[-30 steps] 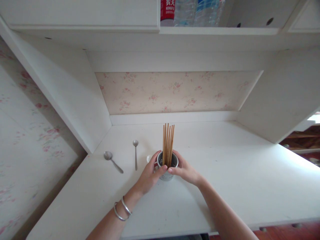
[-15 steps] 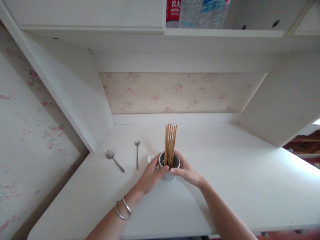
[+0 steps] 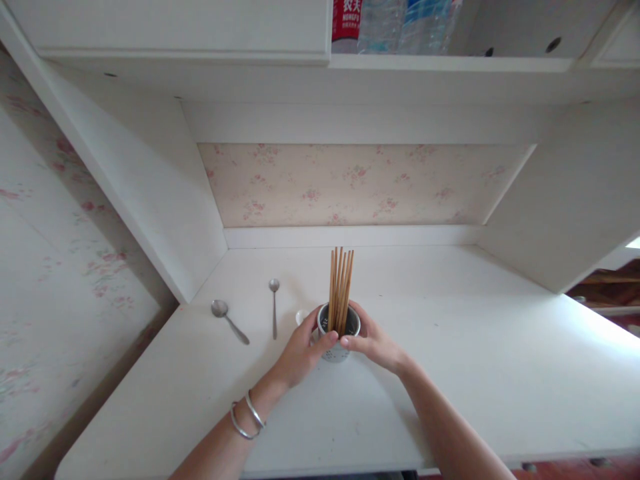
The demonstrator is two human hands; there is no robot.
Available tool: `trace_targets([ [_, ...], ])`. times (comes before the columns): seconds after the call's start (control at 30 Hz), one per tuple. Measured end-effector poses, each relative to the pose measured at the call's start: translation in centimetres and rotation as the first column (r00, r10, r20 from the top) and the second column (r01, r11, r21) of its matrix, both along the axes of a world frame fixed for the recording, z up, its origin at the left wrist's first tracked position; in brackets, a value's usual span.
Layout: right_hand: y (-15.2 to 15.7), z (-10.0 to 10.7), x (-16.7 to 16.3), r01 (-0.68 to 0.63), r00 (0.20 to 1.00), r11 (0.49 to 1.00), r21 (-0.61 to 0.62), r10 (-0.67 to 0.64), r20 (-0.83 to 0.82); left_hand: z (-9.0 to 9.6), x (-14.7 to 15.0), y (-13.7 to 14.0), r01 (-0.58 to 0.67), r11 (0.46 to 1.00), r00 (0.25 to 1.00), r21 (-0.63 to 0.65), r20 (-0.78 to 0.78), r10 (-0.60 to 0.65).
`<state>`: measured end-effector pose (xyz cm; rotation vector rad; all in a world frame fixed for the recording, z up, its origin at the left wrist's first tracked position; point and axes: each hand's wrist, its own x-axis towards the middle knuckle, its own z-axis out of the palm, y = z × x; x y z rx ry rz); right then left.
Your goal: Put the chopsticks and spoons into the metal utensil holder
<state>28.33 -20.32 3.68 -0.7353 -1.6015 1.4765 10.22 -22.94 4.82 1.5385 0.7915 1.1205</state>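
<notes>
A metal utensil holder [image 3: 336, 353] with small holes in its wall stands upright on the white desk. Several wooden chopsticks [image 3: 341, 287] rise out of it in a loose bundle. My left hand [image 3: 306, 343] is wrapped round the holder's left side, thumb at the front rim. From the right, my right hand [image 3: 371, 339] grips the same holder, its thumb close to the left one. Beside my left fingers lies a small white spoon [image 3: 301, 317], partly hidden by that hand. Further left are a thin long-handled metal spoon [image 3: 274, 300] and a larger metal spoon [image 3: 227, 319].
The white desk [image 3: 480, 373] has a side panel [image 3: 135, 173] at the left and another panel [image 3: 565, 187] at the right. Overhead, a shelf [image 3: 450, 64] holds several plastic bottles [image 3: 383, 27]. Floral wallpaper [image 3: 357, 183] covers the back.
</notes>
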Motion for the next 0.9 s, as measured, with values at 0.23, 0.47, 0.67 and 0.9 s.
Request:
trace_targets([
  [0.23,-0.3,0.4,0.1,-0.016,0.998,0.999,-0.041,0.013,-0.065,0.1,0.1,-0.2,-0.008,1.0,1.0,-0.005,0.014,0.008],
  [0.47,1.0,2.1,-0.7,0.632,0.726,0.774,-0.038,-0.609,-0.319,-0.2,0.4,-0.1,-0.028,1.0,0.999,-0.002,0.035,0.028],
  [0.67,0.4,9.0,-4.3,0.672,0.728,0.614,0.413,-0.648,-0.221,-0.2,0.8,-0.2,-0.068,0.996,0.998,0.057,-0.005,0.069],
  [0.9,4.9,11.8,-13.9,-0.208,0.572,0.801,0.561,-0.365,0.734,-0.4,0.8,-0.4,-0.119,0.988,0.982,0.094,-0.135,0.131],
])
